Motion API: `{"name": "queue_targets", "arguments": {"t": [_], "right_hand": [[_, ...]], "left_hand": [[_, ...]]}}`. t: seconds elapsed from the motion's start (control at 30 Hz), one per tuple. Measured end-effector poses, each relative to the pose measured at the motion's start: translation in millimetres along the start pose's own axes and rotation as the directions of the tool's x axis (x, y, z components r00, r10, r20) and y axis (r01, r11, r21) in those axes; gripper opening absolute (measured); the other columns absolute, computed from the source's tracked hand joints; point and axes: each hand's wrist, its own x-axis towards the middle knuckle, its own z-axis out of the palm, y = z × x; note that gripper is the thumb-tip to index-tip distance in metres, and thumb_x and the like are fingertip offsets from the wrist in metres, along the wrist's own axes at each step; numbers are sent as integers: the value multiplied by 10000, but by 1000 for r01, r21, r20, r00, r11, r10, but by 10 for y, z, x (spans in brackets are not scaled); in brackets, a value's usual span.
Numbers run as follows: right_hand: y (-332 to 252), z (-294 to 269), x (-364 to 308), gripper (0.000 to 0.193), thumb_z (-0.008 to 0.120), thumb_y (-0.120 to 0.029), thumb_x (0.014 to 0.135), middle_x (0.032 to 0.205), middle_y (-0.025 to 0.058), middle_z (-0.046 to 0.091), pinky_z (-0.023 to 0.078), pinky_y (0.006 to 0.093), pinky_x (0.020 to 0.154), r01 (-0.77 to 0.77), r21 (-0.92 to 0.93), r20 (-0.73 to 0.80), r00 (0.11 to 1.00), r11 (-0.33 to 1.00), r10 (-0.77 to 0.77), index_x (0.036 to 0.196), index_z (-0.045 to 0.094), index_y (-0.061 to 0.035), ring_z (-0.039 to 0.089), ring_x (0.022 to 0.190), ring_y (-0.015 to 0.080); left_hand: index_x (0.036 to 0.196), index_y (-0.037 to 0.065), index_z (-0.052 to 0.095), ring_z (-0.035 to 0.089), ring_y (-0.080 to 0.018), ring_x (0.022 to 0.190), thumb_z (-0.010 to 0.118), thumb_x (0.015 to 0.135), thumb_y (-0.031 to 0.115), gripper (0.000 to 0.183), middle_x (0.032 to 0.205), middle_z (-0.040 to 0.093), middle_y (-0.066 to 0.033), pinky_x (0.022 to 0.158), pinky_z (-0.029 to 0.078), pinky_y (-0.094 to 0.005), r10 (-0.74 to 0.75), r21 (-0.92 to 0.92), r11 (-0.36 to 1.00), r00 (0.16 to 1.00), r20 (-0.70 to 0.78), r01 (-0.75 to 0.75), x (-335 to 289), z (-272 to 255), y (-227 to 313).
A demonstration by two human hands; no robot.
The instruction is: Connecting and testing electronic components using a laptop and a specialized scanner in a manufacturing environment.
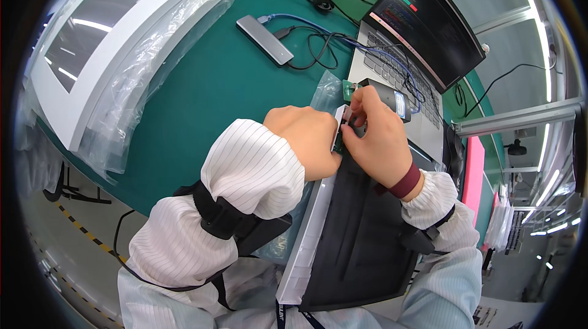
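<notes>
A black panel with a white frame (309,243) rests against my body and slants up to the laptop. My left hand (303,136) is closed around the far end of its white edge, its fingertips mostly hidden. At the same end, my right hand (381,139) pinches with thumb and forefinger beside a small dark part; what lies between the fingertips is too small to make out. Just beyond the fingers a small green circuit board (348,90) shows. Next to it, a black box with a white label (400,105) lies on the laptop, partly behind my right hand.
An open laptop (429,23) stands at the far right. A grey hub (264,40) with blue and black cables lies on the green table (184,102). At left, a white-framed screen unit (92,29) sits in clear plastic. A metal rail (520,118) crosses the right.
</notes>
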Motion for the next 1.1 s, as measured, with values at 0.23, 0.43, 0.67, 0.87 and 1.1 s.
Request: {"name": "queue_targets", "arguments": {"t": [0.23, 0.43, 0.67, 0.87, 1.1], "right_hand": [[43, 62, -28, 324, 600, 44, 657, 711, 97, 537, 448, 374, 586, 30, -11, -54, 998, 999, -31, 920, 436, -50, 565, 676, 278], [25, 39, -36, 310, 603, 57, 663, 739, 91, 540, 453, 338, 576, 13, 6, -74, 997, 1000, -13, 911, 445, -43, 569, 663, 242], [40, -82, 23, 292, 626, 64, 680, 735, 78, 593, 473, 273, 572, -12, 112, -83, 996, 994, 22, 892, 451, -35, 597, 624, 180], [59, -114, 26, 301, 654, 65, 693, 734, 87, 636, 471, 243, 565, -36, 196, -5, 999, 980, 38, 888, 444, -25, 619, 621, 158], [60, -90, 32, 281, 659, 53, 697, 728, 85, 639, 456, 233, 549, -67, 169, 31, 998, 983, 63, 865, 446, -22, 603, 590, 137]], "left_hand": [[659, 52, 551, 600, -314, 669, 616, 658, 217, 177, 633, 594, -112, 644, 463, -387, 9, -23, 1000, 1000, -4, -9, 0, 9, -25], [658, 52, 550, 598, -314, 644, 610, 659, 216, 175, 616, 591, -112, 629, 464, -387, 14, -52, 999, 1000, -4, -14, 0, 12, -40], [653, 53, 547, 599, -307, 641, 600, 666, 218, 174, 614, 589, -117, 624, 465, -379, 0, -36, 999, 1000, 30, 1, -7, -2, -46], [673, 54, 561, 601, -304, 645, 600, 663, 217, 168, 618, 590, -114, 626, 467, -378, 38, -30, 999, 999, 37, -36, -8, -9, -70], [707, 54, 581, 606, -298, 706, 601, 675, 225, 175, 681, 602, -125, 660, 467, -380, 41, -57, 998, 996, 81, -36, -22, -37, -89]]}}
